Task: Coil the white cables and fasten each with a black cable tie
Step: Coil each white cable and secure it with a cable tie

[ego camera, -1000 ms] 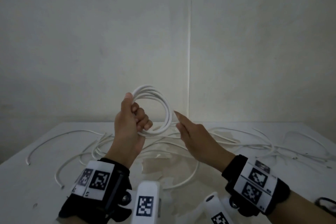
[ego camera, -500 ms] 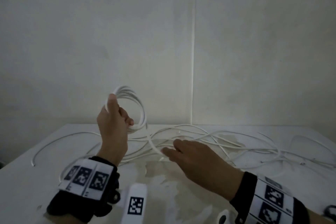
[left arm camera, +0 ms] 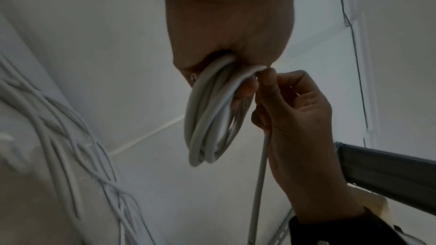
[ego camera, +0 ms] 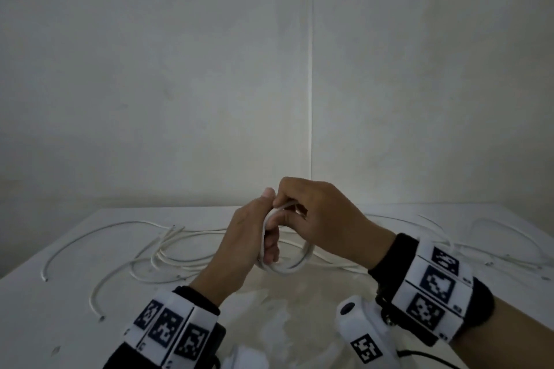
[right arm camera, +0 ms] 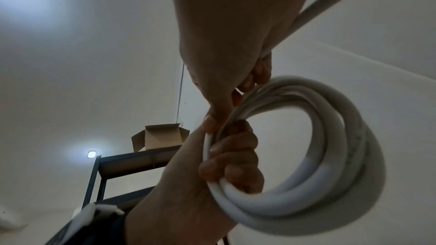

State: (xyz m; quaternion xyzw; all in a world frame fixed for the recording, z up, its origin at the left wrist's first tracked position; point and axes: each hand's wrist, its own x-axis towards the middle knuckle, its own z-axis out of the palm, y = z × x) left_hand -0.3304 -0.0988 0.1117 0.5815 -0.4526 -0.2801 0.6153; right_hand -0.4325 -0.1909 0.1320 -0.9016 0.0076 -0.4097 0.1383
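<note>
A white cable coil (ego camera: 295, 266) of several loops hangs above the table's middle. My left hand (ego camera: 263, 237) grips its left side, fingers curled through the loops (right arm camera: 330, 156). My right hand (ego camera: 302, 207) comes over the top and pinches the cable's free strand (left arm camera: 259, 180) against the coil (left arm camera: 207, 118), next to the left thumb. That strand trails down from the right hand (left arm camera: 266, 81) toward the table. No black cable tie shows in any view.
Several loose white cables (ego camera: 168, 252) sprawl across the white table (ego camera: 60, 293), left and right (ego camera: 479, 249) of my hands. A plain wall stands right behind the table. A dark metal shelf (right arm camera: 99, 174) with a cardboard box (right arm camera: 160, 137) shows in the right wrist view.
The coil has dropped lower and back to the middle. My right hand left the table's cables, rose and closed onto the top of the coil with a strand.
</note>
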